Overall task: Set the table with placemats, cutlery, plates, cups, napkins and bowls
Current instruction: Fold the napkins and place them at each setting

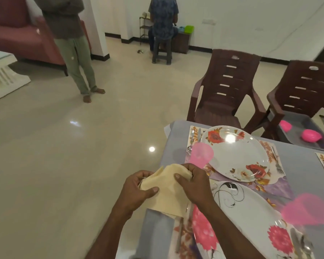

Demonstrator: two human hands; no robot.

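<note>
Both hands held a cream napkin over the table's near corner.

The left hand gripped the napkin at its left edge, thumb curled over the top, while the right hand pinched its upper right fold with bent fingers. Just beyond the right fingers stood a pink cup beside a rose plate on a placemat. Under the right wrist lay a second plate; another pink cup stood farther right on the table.

Grey-clothed table carries floral placemats (plates on top).
</note>
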